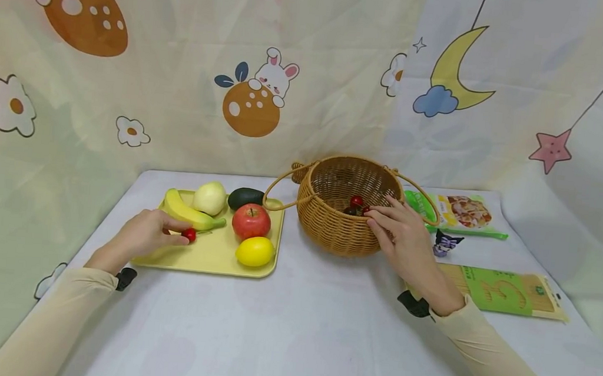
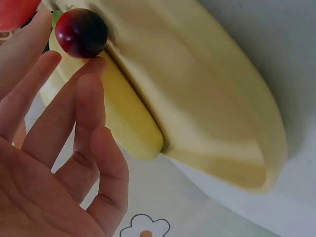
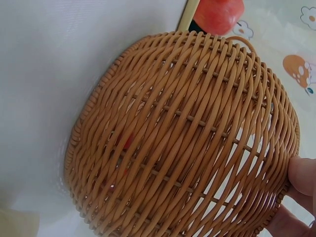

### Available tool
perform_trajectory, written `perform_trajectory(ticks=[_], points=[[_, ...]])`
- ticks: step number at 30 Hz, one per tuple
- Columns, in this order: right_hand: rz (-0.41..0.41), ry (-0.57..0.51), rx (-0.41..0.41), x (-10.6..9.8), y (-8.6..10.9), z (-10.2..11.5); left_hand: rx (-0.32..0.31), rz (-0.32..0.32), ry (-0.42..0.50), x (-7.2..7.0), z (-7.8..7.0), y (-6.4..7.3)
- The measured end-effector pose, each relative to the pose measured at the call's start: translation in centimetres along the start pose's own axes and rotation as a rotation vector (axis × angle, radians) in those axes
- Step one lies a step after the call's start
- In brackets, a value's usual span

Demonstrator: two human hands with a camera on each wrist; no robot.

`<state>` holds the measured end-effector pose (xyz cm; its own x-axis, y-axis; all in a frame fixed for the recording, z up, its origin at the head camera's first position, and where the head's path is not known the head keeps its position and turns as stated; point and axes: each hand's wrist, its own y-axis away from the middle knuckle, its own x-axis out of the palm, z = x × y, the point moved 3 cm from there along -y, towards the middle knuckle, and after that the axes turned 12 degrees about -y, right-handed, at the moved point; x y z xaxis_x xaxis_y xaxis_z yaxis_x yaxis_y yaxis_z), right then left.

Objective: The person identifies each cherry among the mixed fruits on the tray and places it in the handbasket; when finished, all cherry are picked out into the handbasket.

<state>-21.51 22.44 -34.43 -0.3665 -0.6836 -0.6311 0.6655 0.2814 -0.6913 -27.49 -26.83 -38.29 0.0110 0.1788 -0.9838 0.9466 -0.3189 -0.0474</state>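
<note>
At the left, my left hand (image 1: pixel 151 232) reaches over the yellow tray (image 1: pixel 211 257), thumb and fingertips spread around a red cherry (image 1: pixel 189 235). In the left wrist view the cherry (image 2: pixel 81 33) sits just beyond loosely bent fingers; whether they touch it is hard to tell. A banana (image 1: pixel 188 211) lies right behind. My right hand (image 1: pixel 406 237) grips the near right rim of a wicker basket (image 1: pixel 335 232), and its fingertips (image 3: pixel 302 173) show at the rim in the right wrist view. Several dark red cherries (image 1: pixel 356 202) lie inside the basket.
On the tray are also a pale round fruit (image 1: pixel 210 198), an avocado (image 1: pixel 246 198), an apple (image 1: pixel 251 222) and a lemon (image 1: pixel 255 252). Right of the basket lie a green food packet (image 1: pixel 469 215), a small purple figurine (image 1: pixel 445 244) and a noodle pack (image 1: pixel 506 292).
</note>
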Motion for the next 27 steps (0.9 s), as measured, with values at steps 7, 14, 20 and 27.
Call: perform_trajectory(ticks=[7, 14, 20, 27], points=[[0.006, 0.001, 0.007, 0.15, -0.02, -0.13, -0.026, -0.007, 0.015, 0.97, -0.33, 0.14], [0.002, 0.002, -0.002, 0.06, -0.03, -0.20, -0.005, -0.025, 0.002, 0.96, -0.35, -0.09], [-0.002, 0.005, -0.007, 0.00, -0.06, -0.18, -0.001, -0.029, 0.002, 0.92, -0.28, -0.10], [0.010, 0.013, 0.004, 0.02, 0.01, -0.12, -0.004, -0.023, 0.003, 0.91, -0.35, -0.05]])
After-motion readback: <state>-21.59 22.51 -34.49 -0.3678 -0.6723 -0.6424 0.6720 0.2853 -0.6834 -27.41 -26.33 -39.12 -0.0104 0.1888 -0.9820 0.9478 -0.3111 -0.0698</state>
